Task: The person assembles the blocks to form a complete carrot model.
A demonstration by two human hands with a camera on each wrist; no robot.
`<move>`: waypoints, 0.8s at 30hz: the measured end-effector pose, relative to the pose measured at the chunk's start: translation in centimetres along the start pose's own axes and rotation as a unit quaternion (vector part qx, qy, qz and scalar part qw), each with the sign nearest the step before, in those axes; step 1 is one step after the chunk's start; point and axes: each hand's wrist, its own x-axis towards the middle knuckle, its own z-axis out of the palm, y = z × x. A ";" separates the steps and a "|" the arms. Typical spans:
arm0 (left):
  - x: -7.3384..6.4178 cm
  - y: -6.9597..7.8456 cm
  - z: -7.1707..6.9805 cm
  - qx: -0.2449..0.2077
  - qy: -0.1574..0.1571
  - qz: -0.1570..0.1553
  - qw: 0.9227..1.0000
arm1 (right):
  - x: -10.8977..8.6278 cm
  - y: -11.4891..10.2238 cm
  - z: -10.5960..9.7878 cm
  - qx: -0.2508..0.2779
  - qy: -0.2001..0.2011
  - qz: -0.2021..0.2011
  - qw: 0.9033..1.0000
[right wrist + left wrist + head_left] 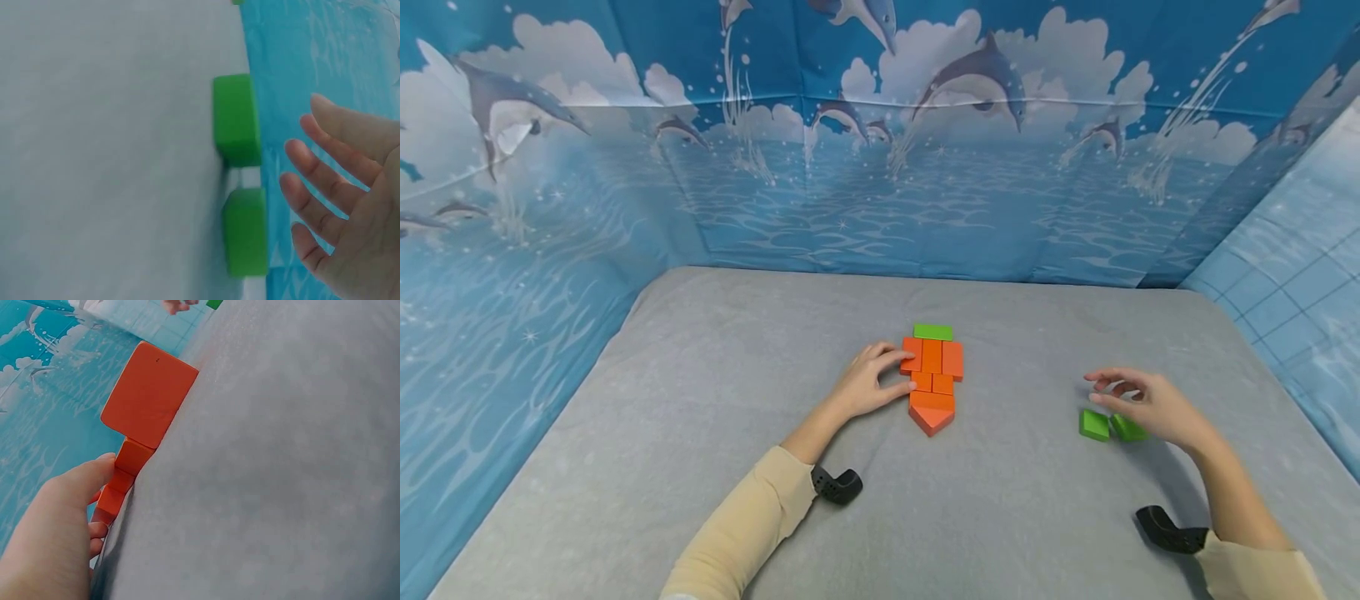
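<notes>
Orange blocks (932,357) lie close together on the grey cloth, with a pointed orange-red block (932,419) at the near end and a green block (932,332) at the far end. My left hand (861,385) rests along their left side, thumb and fingertips touching the blocks without closing round one. The left wrist view shows its thumb against a small orange block (133,456). Over at the right, my right hand (1157,406) hovers with relaxed fingers, holding nothing. Below it lie two more green blocks, a left one (1093,425) and a right one (1127,427), partly covered by the hand.
Grey cloth (1000,500) covers the table. A blue dolphin-print curtain (850,208) hangs behind the far edge and along the sides. Each wrist carries a black curved mount, a left one (838,485) and a right one (1168,531).
</notes>
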 end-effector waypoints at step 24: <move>-0.2 0.3 -0.2 -0.001 -0.002 -0.003 1.000 | -3.1 2.0 2.0 0.035 0.017 -0.069 0.997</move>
